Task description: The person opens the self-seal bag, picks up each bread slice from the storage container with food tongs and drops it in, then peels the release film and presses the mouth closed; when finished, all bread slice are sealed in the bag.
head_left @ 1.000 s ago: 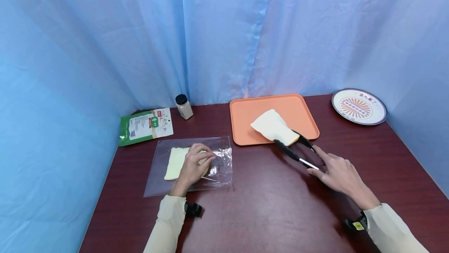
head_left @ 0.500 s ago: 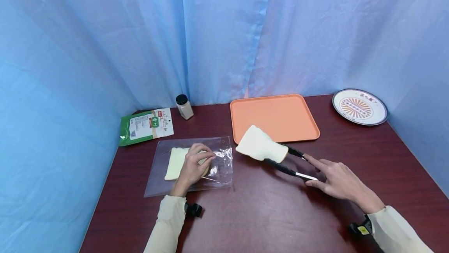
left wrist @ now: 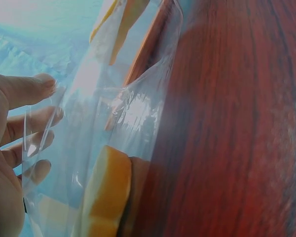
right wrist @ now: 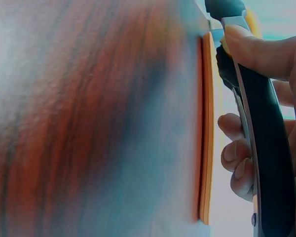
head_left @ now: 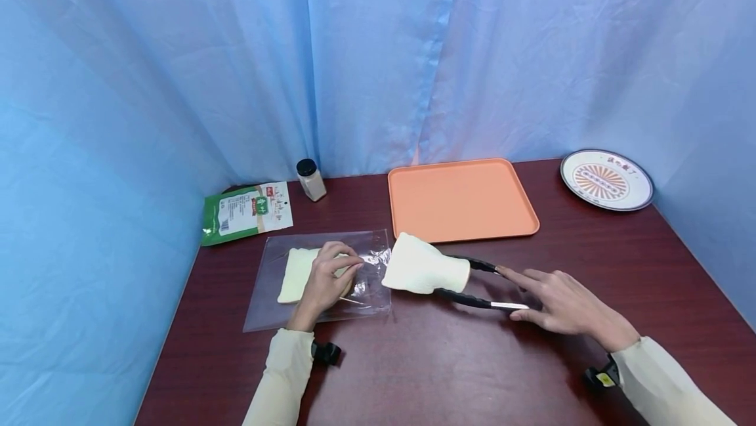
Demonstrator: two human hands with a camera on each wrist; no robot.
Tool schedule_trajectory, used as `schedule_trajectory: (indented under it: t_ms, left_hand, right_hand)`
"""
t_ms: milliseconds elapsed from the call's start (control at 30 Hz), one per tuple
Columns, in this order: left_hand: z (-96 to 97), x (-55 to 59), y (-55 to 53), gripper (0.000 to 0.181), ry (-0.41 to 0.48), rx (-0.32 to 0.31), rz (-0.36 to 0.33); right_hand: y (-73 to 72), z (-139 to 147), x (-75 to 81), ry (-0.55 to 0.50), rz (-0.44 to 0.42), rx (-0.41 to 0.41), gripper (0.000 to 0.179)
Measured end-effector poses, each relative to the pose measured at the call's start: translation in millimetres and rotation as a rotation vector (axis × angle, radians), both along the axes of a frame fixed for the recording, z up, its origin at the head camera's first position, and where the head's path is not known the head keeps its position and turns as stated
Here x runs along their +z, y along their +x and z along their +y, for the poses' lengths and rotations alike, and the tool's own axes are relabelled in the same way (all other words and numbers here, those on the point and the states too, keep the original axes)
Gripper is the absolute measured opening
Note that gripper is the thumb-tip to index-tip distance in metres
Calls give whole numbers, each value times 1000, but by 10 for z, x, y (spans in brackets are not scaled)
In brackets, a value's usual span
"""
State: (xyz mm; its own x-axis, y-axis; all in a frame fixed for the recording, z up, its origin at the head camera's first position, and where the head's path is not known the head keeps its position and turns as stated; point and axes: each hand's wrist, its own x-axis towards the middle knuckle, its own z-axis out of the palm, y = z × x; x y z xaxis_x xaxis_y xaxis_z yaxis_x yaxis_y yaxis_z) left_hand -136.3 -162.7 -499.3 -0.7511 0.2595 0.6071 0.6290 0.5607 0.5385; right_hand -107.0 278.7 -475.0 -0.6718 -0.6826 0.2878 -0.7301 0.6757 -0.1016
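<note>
My left hand (head_left: 329,278) pinches the upper layer of a clear plastic bag (head_left: 262,304) and holds it raised. Inside the bag lies a slice of bread (head_left: 296,275), partly covered by that hand; its brown crust (left wrist: 113,182) shows through the film in the left wrist view. My right hand (head_left: 567,301) grips a pair of black-and-silver tongs (head_left: 469,298), thumb on one arm and fingers round the other, as the right wrist view shows. Between the tong tips a second bread slice (head_left: 420,266) is squeezed at its near end. Its far end overlaps the bag's right edge.
An orange tray (head_left: 463,196) lies at the back, bare. To its right stands a patterned plate (head_left: 634,193). A black-capped jar (head_left: 312,182) and a green-and-white pouch (head_left: 236,216) are at the back left. Blue curtains (head_left: 378,52) close off the dark red table (head_left: 449,373).
The tongs have carried the second bread slice from over the tray leftward and nearer, to the bag's right edge. The left hand and bag have stayed in place.
</note>
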Motion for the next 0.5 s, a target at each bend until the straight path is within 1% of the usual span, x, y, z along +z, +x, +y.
schedule_trajectory:
  t_ms: [133,400,500]
  left_hand:
    - [-10,-4,-1,5,-2,2,-13]
    - [-11,-3,-2,5,-1,-1,-3]
    - [-7,2,-1,6,-6,6,-4]
  right_hand:
    - [-49,-44,7,24,19,31,77]
    - [-152,-166,8,49,7,77,74]
    - [-182,-207,16,67,-6,80,73]
